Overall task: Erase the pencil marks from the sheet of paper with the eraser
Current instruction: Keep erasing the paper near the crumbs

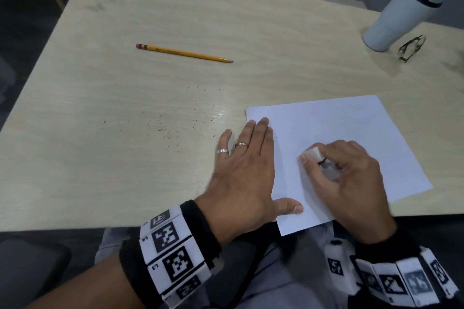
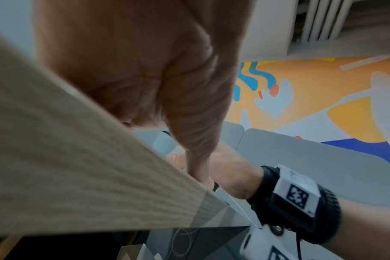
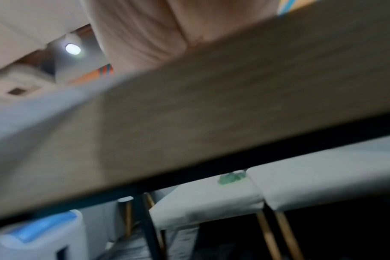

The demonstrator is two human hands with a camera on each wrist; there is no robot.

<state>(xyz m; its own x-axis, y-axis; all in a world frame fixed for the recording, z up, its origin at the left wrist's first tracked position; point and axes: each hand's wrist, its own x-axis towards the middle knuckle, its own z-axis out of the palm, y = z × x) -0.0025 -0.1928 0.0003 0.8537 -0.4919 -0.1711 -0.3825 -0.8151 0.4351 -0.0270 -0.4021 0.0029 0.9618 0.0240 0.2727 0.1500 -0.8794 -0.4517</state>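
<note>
Nearest the head camera, at 6 o'clock, two forearms wear black wrist bands [image 1: 175, 256] set with white tiles of black square markers. Going left to right across the pale wooden table [image 1: 125, 170]: a yellow pencil [image 1: 184, 53] lies at about 10 o'clock, its pink rubber end to the left and its point to the right, well apart from the hands; below it a scatter of small dark crumbs [image 1: 170, 123] lies on the bare wood. At centre the left hand [image 1: 247, 173] lies flat, fingers straight and close together, two rings on it; its fingertips and thumb press on the left edge of the sheet of paper [image 1: 351, 123]. That sheet lies at about 4 o'clock, its near corner hanging over the table edge. On it, the right hand [image 1: 351, 178] pinches the white eraser [image 1: 313, 154] between thumb and curled fingers, the eraser's end apparently touching the paper, though the contact is hard to judge. No marks can be made out on the paper. At 2 o'clock a white tumbler [image 1: 399, 17] with a dark lid stands, folded glasses [image 1: 411, 48] just beside it
</note>
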